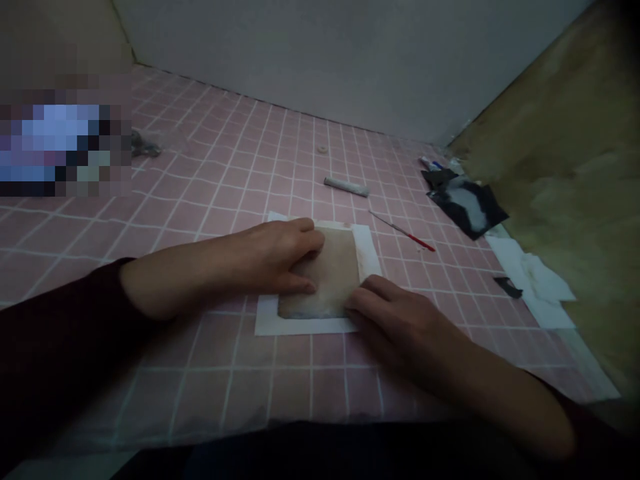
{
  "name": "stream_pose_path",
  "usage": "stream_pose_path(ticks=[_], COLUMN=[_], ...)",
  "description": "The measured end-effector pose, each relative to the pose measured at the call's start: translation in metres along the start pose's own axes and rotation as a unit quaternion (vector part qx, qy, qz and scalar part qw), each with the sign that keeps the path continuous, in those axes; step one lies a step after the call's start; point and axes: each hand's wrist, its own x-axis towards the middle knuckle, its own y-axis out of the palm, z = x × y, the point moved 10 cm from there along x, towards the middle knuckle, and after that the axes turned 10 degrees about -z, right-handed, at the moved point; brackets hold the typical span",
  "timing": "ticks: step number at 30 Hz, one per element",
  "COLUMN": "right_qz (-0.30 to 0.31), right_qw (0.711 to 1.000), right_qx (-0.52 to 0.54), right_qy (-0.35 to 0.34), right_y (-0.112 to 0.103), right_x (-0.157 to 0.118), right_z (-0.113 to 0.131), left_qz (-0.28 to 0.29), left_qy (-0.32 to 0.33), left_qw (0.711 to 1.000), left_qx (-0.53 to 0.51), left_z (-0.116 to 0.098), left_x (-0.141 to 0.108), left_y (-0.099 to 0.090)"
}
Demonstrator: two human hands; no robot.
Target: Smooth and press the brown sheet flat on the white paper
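A beige square sheet [333, 273] with a darker near edge lies on white paper [367, 250] in front of me; what it is made of I cannot tell. My left hand [287, 257] rests over its left side, thumb apart from the bent fingers, pressing on the surface. At the lower right edge, my right hand [395, 313] has thumb and fingers brought together on the sheet's border. Its fingertips are partly hidden.
A pink checked cloth [210, 353] covers the table. Beyond the paper lie a grey tube [346, 187], a thin red-handled tool [403, 230] and a small round piece [323, 149]. Black plastic [493, 207], a dark scrap [509, 287] and white papers [540, 280] lie along the right wall.
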Motion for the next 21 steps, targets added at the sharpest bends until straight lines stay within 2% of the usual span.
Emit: stream_pose_path(ticks=[4, 9, 15, 21], right_qz=[-0.031, -0.05, -0.057, -0.08], right_qw=[0.998, 0.998, 0.997, 0.995], right_qx=[0.035, 0.028, 0.05, 0.025], right_qy=[-0.044, 0.034, 0.011, 0.054], right_y=[0.002, -0.005, -0.001, -0.009], right_x=[0.005, -0.01, -0.004, -0.019], right_z=[0.016, -0.009, 0.004, -0.012], left_qz=[-0.004, 0.003, 0.001, 0.011], left_qy=[-0.005, -0.009, -0.018, -0.016], left_qw=[1.0, 1.0, 1.0, 1.0], left_qx=[0.004, 0.003, 0.007, -0.007], left_z=[0.001, 0.001, 0.002, 0.0], left_x=[-0.001, 0.0, 0.001, 0.001], left_y=[-0.001, 0.0, -0.001, 0.0])
